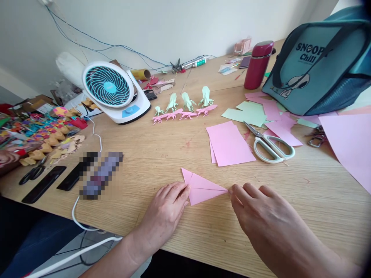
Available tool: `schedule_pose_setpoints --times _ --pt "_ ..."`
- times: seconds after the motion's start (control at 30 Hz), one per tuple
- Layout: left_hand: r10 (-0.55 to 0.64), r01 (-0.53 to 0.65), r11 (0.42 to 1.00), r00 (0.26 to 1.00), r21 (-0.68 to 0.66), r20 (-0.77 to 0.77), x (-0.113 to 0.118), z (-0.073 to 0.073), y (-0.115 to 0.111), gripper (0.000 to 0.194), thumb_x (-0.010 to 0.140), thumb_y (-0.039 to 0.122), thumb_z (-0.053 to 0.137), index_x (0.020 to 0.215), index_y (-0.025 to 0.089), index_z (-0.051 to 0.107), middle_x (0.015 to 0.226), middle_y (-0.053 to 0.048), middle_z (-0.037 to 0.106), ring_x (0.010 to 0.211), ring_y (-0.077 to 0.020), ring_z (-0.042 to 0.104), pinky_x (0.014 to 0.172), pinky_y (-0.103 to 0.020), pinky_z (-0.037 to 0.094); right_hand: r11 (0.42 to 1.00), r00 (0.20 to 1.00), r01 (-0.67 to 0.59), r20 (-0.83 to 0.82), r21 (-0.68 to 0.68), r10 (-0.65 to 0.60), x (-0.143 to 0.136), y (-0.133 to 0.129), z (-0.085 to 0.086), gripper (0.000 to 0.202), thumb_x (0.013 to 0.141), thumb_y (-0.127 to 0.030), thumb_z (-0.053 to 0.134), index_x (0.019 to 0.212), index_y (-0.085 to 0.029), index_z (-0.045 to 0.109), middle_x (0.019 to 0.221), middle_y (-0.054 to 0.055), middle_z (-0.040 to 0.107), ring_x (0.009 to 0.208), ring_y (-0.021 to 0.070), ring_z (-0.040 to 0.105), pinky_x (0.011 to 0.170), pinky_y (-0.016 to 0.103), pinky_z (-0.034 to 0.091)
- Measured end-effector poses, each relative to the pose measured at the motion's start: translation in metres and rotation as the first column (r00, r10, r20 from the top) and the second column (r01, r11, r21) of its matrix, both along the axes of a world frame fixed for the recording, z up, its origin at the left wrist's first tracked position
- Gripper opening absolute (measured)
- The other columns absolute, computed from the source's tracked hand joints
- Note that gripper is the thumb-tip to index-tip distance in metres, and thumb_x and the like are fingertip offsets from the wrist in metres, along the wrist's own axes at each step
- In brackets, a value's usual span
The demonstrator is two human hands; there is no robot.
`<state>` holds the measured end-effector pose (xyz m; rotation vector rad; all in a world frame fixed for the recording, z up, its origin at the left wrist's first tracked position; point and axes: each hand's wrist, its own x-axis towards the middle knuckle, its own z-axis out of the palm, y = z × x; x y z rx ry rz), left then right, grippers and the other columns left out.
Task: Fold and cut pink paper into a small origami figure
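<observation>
A pink folded paper (203, 188), kite-shaped with a crease along its middle, lies on the wooden table (139, 154). My left hand (168, 210) pinches its wide left end between thumb and fingers. At the narrow right tip, my right hand (257, 212) has its fingers closed on the paper's point. Just beyond are stacked pink sheets (230, 144), with white-handled scissors (272, 148) to their right. Farther back stand green folded paper figures (188, 102), and a row of pink ones (188, 114) sits in front of them.
A white fan (116, 90) stands at back left. Phones (43, 184) and black scissors (33, 173) lie left, near another person's hand (8, 158). Paper scraps (249, 112), a red bottle (258, 65) and a teal bag (315, 69) are at right. A white cable (75, 216) crosses the front edge.
</observation>
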<state>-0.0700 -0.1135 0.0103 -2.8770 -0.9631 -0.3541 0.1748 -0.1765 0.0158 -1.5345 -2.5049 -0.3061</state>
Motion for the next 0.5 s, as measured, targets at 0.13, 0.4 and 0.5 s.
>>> schedule_pose_setpoints --times 0.13,0.4,0.5 --pt "0.005 -0.005 1.000 1.000 -0.028 0.008 -0.002 -0.002 -0.001 0.032 0.094 0.010 0.047 0.124 0.010 0.058 0.120 -0.014 0.064 0.109 -0.0235 0.060 0.093 -0.042 0.056 1.000 0.999 0.016 -0.031 -0.023 -0.016 0.013 0.003 0.001 0.018 0.063 -0.003 0.060 0.056 -0.020 0.058 0.069 0.009 0.058 0.061 0.0218 0.050 0.052 0.036 0.031" --pt "0.008 -0.006 0.998 0.999 -0.060 0.043 -0.002 -0.002 -0.001 0.032 0.096 0.012 0.046 0.125 0.011 0.059 0.122 -0.014 0.062 0.112 -0.0242 0.059 0.095 -0.043 0.056 0.978 0.992 0.068 -0.087 -0.196 -0.087 0.014 0.026 0.012 0.016 0.079 -0.006 0.062 0.072 -0.020 0.062 0.075 0.004 0.063 0.062 0.0181 0.058 0.057 0.032 0.035" --pt "0.003 0.002 0.997 0.998 -0.075 0.066 -0.002 -0.001 -0.002 0.031 0.096 0.012 0.046 0.123 0.012 0.060 0.121 -0.013 0.064 0.110 -0.0235 0.061 0.095 -0.043 0.056 0.965 0.990 0.090 -0.081 -0.248 -0.113 -0.003 0.028 0.013 0.007 0.086 -0.015 0.062 0.080 -0.019 0.062 0.083 0.006 0.065 0.071 0.0196 0.063 0.056 0.029 0.036"
